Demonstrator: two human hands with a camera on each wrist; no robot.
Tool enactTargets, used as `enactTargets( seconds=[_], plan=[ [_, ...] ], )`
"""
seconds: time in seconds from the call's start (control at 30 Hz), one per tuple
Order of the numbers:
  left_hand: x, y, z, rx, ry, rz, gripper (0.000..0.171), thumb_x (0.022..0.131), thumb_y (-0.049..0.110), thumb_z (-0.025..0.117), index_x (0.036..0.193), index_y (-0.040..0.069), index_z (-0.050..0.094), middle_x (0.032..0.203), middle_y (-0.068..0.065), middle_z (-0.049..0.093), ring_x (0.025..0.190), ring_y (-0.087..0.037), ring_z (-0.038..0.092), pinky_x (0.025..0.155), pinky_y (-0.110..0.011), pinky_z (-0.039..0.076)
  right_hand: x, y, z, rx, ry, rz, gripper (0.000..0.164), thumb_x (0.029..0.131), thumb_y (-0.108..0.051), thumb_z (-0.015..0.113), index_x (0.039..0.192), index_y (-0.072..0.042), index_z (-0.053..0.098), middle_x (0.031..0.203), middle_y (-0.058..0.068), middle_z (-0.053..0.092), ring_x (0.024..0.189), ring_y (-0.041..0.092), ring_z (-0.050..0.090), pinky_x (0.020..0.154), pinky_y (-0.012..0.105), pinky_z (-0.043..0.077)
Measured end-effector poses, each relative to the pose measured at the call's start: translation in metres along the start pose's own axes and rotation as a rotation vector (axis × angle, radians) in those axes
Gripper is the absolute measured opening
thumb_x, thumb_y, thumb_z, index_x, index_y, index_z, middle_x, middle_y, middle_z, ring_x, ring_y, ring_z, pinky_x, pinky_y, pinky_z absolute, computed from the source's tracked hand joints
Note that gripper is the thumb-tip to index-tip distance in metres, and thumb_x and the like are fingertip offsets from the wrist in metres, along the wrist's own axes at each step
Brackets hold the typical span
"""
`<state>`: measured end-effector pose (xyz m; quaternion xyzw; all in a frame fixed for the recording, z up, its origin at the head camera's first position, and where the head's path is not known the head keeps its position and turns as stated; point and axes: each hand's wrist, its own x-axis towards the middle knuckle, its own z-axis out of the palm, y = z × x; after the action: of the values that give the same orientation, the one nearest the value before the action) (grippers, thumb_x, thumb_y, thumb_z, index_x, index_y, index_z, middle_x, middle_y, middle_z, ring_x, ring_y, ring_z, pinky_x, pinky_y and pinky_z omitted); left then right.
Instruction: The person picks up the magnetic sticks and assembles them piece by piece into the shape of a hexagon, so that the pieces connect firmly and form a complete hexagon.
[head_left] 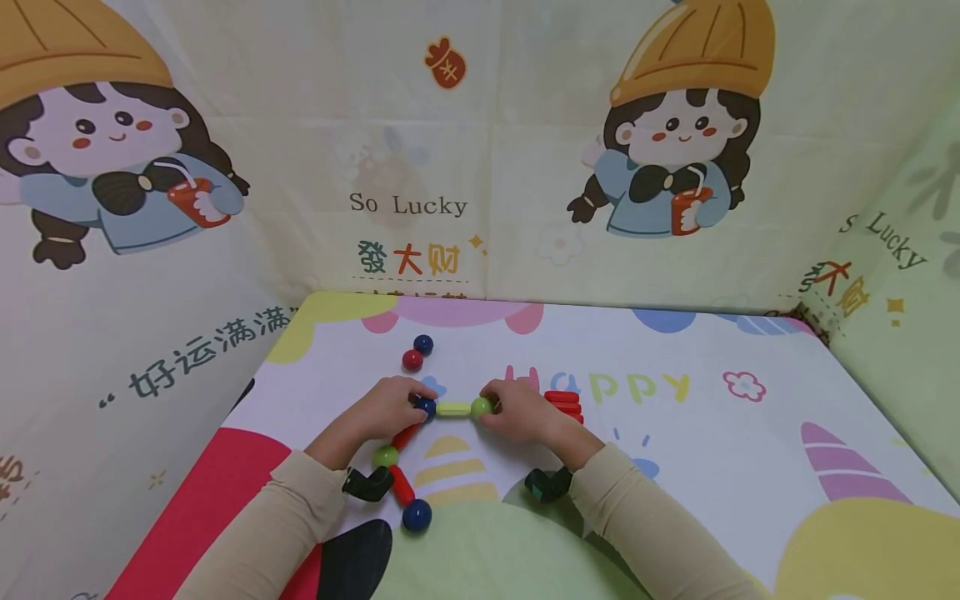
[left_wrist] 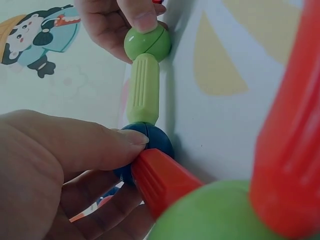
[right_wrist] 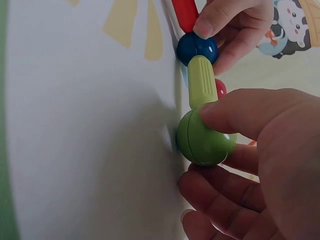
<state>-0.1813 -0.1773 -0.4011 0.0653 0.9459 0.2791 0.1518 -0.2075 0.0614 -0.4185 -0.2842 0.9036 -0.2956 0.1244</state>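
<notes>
My left hand (head_left: 384, 408) pinches a dark blue ball (left_wrist: 159, 140) between thumb and fingers. A yellow-green ridged rod (head_left: 453, 409) joins that ball to a green ball (right_wrist: 200, 137), which my right hand (head_left: 517, 410) grips with its thumb on top. From the blue ball a red rod (left_wrist: 162, 180) runs back to another green ball (head_left: 386, 456). A second red rod (head_left: 402, 485) leads on from there to a blue ball (head_left: 417, 516) nearest me. The joined pieces form a bent chain lying along the tabletop.
Beyond my left hand lie a red ball (head_left: 412, 360) and a blue ball (head_left: 423, 344), close together. Several red rods (head_left: 562, 397) are grouped just past my right wrist. A printed cloth (head_left: 487, 167) hangs behind the patterned table (head_left: 697, 433).
</notes>
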Motion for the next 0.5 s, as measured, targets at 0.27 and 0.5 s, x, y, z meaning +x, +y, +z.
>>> enactTargets(
  seconds=[0.27,0.5],
  plan=[
    [0.0,0.0,-0.001,-0.007,-0.004,-0.015,0.032,0.093,0.008,0.069,0.124,0.012,0.071,0.121,-0.011,0.064,0.096,-0.023,0.056,0.081,-0.032,0.055,-0.004,-0.005,-0.006,-0.025,-0.011,0.026,0.05,0.089,-0.02,0.075,0.133,-0.002,0.059,0.12,0.012,0.065,0.101,0.022,0.061,0.086,0.036,0.054],
    [0.0,-0.003,-0.002,-0.002,0.005,0.013,0.031,0.092,0.008,0.069,0.123,0.012,0.072,0.117,-0.008,0.065,0.095,-0.021,0.055,0.08,-0.031,0.054,-0.015,0.0,-0.025,-0.057,0.041,-0.002,0.043,0.09,-0.018,0.072,0.128,0.0,0.062,0.119,0.013,0.065,0.098,0.024,0.064,0.088,0.039,0.052]
  ],
)
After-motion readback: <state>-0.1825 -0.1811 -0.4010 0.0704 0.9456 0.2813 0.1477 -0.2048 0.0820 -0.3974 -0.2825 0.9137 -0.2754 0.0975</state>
